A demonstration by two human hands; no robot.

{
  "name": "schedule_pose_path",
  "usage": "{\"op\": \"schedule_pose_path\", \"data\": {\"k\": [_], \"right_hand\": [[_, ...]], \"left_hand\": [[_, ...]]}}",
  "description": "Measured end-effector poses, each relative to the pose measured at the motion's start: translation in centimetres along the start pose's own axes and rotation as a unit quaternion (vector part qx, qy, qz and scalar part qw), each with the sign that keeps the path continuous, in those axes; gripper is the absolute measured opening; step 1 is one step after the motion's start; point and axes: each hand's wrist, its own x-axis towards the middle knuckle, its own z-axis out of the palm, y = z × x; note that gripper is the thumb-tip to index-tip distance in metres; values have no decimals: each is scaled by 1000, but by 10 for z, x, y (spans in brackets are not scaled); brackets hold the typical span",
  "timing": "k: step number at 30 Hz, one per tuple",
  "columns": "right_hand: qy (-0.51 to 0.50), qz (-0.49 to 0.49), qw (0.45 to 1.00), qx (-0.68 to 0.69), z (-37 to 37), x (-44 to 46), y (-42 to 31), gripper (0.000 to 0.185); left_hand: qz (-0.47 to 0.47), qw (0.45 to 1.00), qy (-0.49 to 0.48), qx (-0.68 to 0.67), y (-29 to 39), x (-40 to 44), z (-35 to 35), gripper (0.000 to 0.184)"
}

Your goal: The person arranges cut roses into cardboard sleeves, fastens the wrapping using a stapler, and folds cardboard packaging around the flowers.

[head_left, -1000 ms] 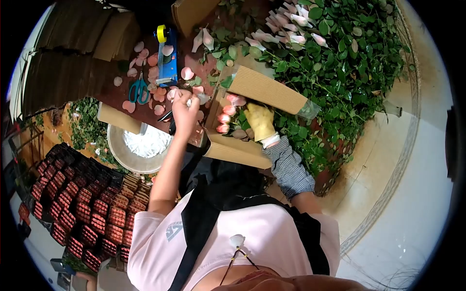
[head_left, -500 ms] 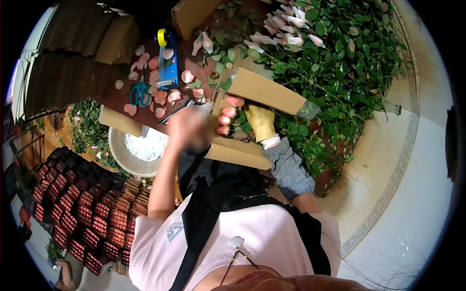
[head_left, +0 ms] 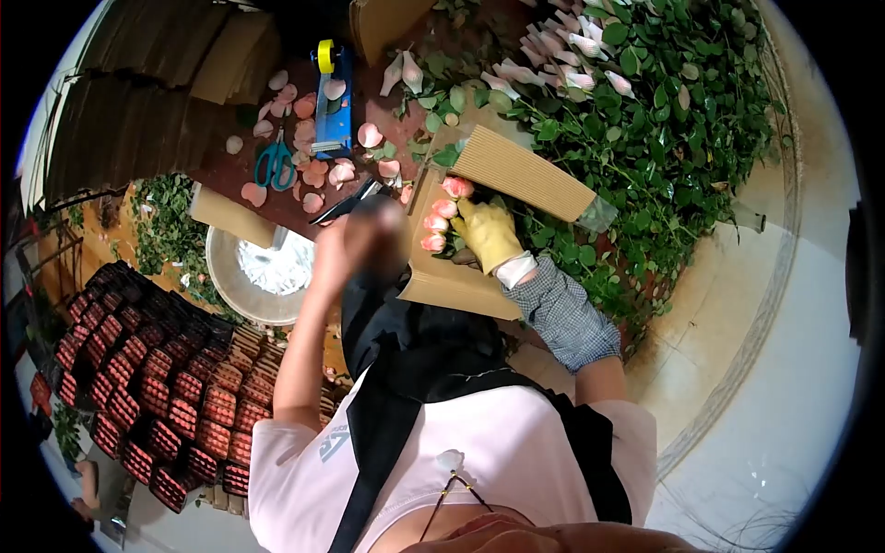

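My right hand point(head_left: 490, 235), in a yellow glove, reaches over a folded piece of corrugated cardboard point(head_left: 452, 288). Its bent fingertips touch several pink roses point(head_left: 444, 208) lined up along the cardboard's left part. The stems beneath the glove are mostly hidden. My left hand point(head_left: 350, 244) is bare and sits left of the cardboard. A blur covers its fingers, so their grip does not show. Just beyond it is a black, narrow tool point(head_left: 347, 202), perhaps a stapler; whether the hand touches it is unclear. Another cardboard flap point(head_left: 525, 175) rises beyond the roses.
Teal scissors point(head_left: 275, 166), a blue tape dispenser point(head_left: 334, 111) and loose petals lie on the dark red table. Leafy stems point(head_left: 636, 147) pile up at the right. A bowl of white strips point(head_left: 217, 276) stands at the left, near stacked rose packs point(head_left: 157, 387). Cardboard stacks point(head_left: 120, 120) fill the far left.
My gloved right hand has moved slightly left and its fingers now reach the rose heads. The view has shifted a little. My left hand stays near the cardboard's left side.
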Motion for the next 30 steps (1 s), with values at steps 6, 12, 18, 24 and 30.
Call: {"op": "schedule_pose_path", "data": {"k": [6, 12, 18, 24, 30], "right_hand": [[51, -79, 996, 3, 14, -23, 14, 44], [84, -97, 986, 110, 3, -32, 20, 48], [36, -92, 991, 94, -3, -18, 20, 42], [141, -126, 982, 22, 27, -5, 18, 28], [60, -129, 989, -28, 4, -30, 16, 67]], "left_hand": [[118, 988, -95, -24, 29, 42, 68, 22], [149, 978, -143, -12, 24, 47, 61, 23], [130, 971, -187, 78, 27, 45, 66, 31], [75, 978, -192, -34, 23, 50, 76, 25], [19, 989, -149, 9, 33, 42, 51, 25]]}}
